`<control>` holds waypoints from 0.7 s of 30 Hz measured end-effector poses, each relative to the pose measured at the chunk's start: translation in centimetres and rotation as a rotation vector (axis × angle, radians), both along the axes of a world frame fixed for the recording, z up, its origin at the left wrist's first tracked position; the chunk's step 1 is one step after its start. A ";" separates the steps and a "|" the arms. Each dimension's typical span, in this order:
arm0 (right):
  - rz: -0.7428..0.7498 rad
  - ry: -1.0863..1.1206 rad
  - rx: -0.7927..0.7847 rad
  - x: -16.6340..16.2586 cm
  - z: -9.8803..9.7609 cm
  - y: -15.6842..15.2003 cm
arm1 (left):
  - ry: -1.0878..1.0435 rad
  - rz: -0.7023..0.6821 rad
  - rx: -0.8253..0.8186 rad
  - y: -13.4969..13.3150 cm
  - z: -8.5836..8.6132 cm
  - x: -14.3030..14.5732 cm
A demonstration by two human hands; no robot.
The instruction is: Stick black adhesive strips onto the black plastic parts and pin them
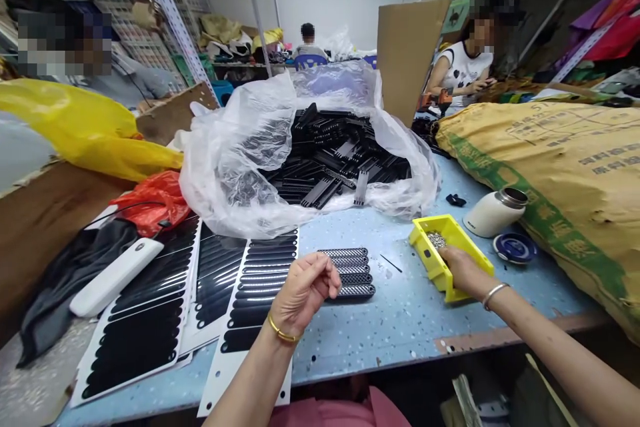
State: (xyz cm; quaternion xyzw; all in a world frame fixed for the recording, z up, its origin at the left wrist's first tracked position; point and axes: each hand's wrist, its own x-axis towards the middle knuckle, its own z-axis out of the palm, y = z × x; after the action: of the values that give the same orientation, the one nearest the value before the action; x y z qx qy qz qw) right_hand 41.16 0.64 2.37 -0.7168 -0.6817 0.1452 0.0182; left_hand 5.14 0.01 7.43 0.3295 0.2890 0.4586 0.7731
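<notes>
My left hand (306, 290), with a gold bangle at the wrist, hovers in front of several black perforated strips (353, 273) lying side by side on the table. Its fingers are curled closed, and whatever they may hold is hidden. My right hand (463, 271), wearing a silver bangle, reaches into a yellow plastic bin (477, 250). Small shiny metal pieces (437, 240) lie at the bin's far end, by my fingertips, which are hidden. Under my left forearm is a white sheet (213, 390) bearing rows of black rounded strips (265, 287).
A large clear plastic bag (215, 193) spills black strips (345, 147) mid-table. On the right are a white flask (493, 213), its blue lid (515, 248) and a bulky yellow sack (555, 167). More black-strip sheets (135, 327) and a white elongated device (117, 277) lie left. Several people sit beyond.
</notes>
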 end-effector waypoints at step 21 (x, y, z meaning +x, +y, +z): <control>0.108 -0.158 -0.082 0.6 0.9 0.2 | 0.807 0.347 0.121 0.6 -4.8 -4.4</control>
State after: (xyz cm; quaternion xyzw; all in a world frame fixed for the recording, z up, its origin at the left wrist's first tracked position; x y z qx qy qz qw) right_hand 41.72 0.82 3.25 -0.6885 -0.7120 0.1168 -0.0728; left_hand 0.77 0.62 2.65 0.4733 0.5914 0.4324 0.4892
